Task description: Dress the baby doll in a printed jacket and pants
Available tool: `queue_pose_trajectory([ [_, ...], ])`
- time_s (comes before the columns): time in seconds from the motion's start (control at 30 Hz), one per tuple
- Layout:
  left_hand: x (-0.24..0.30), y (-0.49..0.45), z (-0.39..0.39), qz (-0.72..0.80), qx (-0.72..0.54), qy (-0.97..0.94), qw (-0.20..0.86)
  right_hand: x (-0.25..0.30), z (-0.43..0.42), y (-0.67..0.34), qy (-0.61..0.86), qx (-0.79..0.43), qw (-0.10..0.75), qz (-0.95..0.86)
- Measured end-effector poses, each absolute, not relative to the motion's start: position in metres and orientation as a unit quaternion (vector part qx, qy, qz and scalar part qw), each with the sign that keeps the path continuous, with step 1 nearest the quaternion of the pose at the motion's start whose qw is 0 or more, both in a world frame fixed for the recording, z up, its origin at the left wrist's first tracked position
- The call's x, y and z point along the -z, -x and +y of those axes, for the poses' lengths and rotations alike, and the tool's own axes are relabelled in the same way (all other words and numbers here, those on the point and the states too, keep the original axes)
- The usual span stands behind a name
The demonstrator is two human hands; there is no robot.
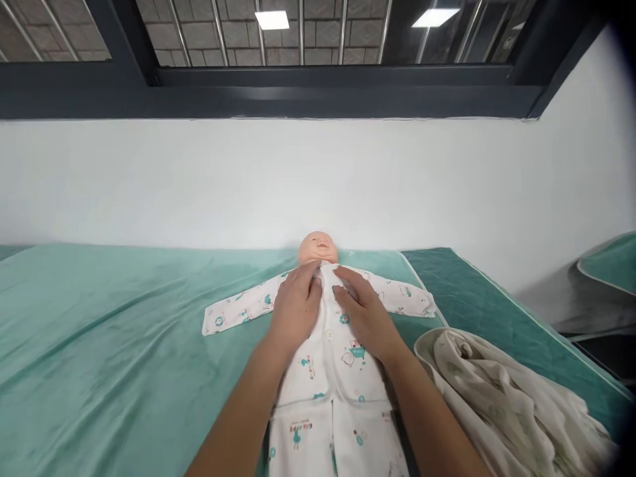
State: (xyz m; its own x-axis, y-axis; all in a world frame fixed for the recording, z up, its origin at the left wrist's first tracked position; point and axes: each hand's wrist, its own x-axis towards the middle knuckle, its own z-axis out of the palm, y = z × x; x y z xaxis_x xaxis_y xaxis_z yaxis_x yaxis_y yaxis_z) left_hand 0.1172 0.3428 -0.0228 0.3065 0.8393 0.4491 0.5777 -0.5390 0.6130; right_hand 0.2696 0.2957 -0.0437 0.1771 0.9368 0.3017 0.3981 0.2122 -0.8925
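Note:
A baby doll [318,248] lies on its back on a green sheet [109,318], head toward the wall. It wears a white romper [328,371] with teal prints, sleeves spread out to both sides. My left hand [295,305] rests on the doll's chest, left of the button line, fingers curled at the collar. My right hand [360,308] lies on the chest to the right of the buttons, fingers bent near the collar too. Whether the fingers pinch the fabric is hard to make out.
A crumpled cream cloth [497,391] lies at the right of the doll on a darker green mat [477,298]. A white wall [318,179] rises behind the bed, with a dark-framed window [298,86] above. Another green-covered surface [611,262] shows at far right.

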Motion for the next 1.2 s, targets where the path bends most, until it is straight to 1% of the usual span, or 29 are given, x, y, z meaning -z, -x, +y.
queue_pose_trajectory([
  [0.1, 0.0238, -0.1197, 0.3445, 0.472, -0.384, -0.774, 0.179, 0.0396, 0.2945, -0.2679, 0.569, -0.228, 0.492, -0.618],
  [0.43, 0.0268, -0.12, 0.3441, 0.471, -0.373, -0.78, 0.178, 0.0364, 0.3009, -0.2659, 0.584, -0.167, 0.435, -0.664],
  [0.67, 0.0279, -0.1184, 0.3471, 0.467, -0.376, -0.776, 0.194, 0.0366, 0.3009, -0.2632, 0.576, -0.146, 0.437, -0.675],
  [0.8, 0.0271, -0.1161, 0.3486, 0.467, -0.363, -0.775, 0.223, 0.0381, 0.3009, -0.2622, 0.591, -0.146, 0.43, -0.667],
  [0.97, 0.0226, -0.116, 0.3464, 0.471, -0.34, -0.773, 0.255, 0.0423, 0.3012, -0.2635, 0.572, -0.113, 0.422, -0.695],
  [1.1, 0.0213, -0.1175, 0.3455, 0.476, -0.336, -0.776, 0.242, 0.0407, 0.2997, -0.2627, 0.575, -0.111, 0.413, -0.698],
  [1.2, 0.0227, -0.1177, 0.3455, 0.47, -0.336, -0.785, 0.225, 0.0362, 0.2977, -0.2597, 0.599, -0.136, 0.427, -0.664],
])
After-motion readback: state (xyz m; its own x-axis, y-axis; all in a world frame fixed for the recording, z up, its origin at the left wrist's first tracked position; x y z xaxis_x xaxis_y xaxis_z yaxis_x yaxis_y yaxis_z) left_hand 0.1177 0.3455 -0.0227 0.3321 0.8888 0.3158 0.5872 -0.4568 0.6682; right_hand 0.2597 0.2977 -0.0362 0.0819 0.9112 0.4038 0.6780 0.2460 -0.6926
